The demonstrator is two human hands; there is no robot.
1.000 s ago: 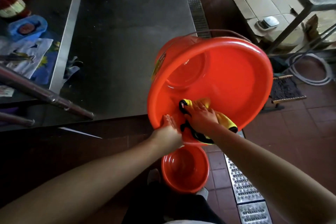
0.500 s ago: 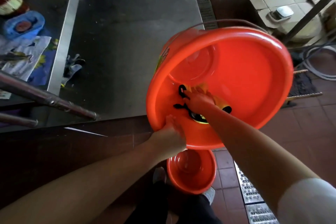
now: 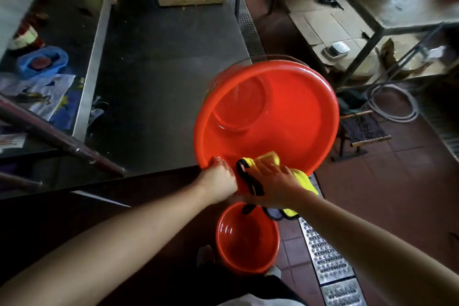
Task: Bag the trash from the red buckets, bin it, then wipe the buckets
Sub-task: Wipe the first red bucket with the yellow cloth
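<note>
Red bucket [image 3: 285, 117] was tipped on its side at the near right corner of the steel table [image 3: 161, 82], its mouth turned toward us, and it looked empty of trash. Our left hand [image 3: 219, 177] gripped the near rim, fingers curled over the lip, while our right hand [image 3: 275, 181] pressed a yellow cloth [image 3: 267, 159] with black edging against the same near rim, fingers spread flat over it. A second, smaller red bucket [image 3: 248, 238] stood on the tiled floor [image 3: 385, 206] just below, near our feet.

We judged the wiping step to be under way. To do it well, we would have kept the left grip firm so the bucket could not roll off the table edge, worked the cloth around the whole rim and then down the inner wall to the base, and turned the bucket rather than overreaching.

A label showed as a sliver on the bucket's outer left side, too blurred to read. No other writing was legible.
</note>
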